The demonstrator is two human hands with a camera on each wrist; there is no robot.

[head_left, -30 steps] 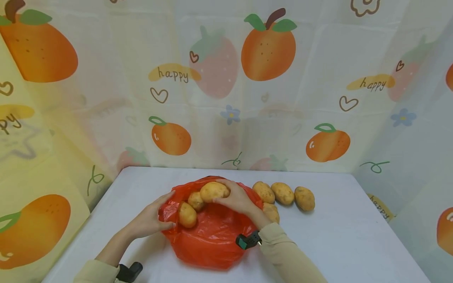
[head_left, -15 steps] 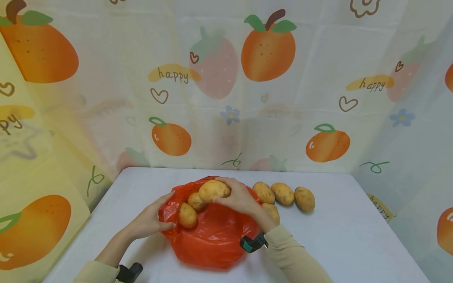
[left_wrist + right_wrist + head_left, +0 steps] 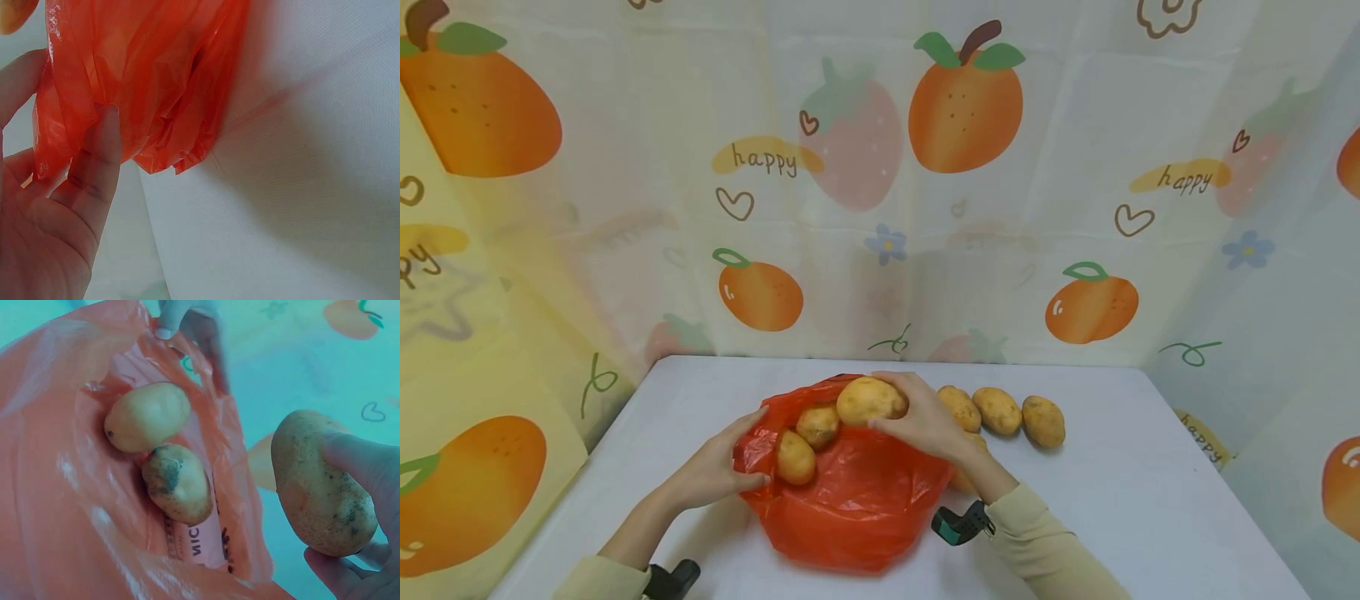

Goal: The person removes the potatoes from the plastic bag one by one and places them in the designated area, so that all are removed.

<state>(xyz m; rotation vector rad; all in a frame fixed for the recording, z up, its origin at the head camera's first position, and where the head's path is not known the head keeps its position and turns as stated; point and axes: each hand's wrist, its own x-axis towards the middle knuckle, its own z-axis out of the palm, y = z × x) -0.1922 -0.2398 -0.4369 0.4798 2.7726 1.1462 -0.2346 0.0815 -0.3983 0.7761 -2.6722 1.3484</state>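
Note:
A red plastic bag point(image 3: 850, 529) stands on the table with its mouth spread. My left hand point(image 3: 711, 471) grips the left side of its rim; in the left wrist view, the thumb and fingers point(image 3: 103, 150) lie around the thin plastic. My right hand point(image 3: 928, 425) holds a large potato point(image 3: 871, 400) between thumb and fingers above the bag's right part. Inside the bag lie two potatoes, a smooth one point(image 3: 149, 417) and a dark-patched one point(image 3: 178, 484). The right wrist view shows the held potato point(image 3: 319, 487) apart from both. The bag's bottom is hidden.
Beyond my right hand, several loose potatoes lie on the white table point(image 3: 1120, 500), among them a round one point(image 3: 1043, 422) at the right and a middle one point(image 3: 997, 411). My right forearm partly covers another potato point(image 3: 966, 475). A fruit-printed curtain point(image 3: 887, 292) hangs behind.
After a slight shift left, my right hand has moved right with the potato, uncovering more of the dark-patched potato in the bag. My left hand stays at the rim.

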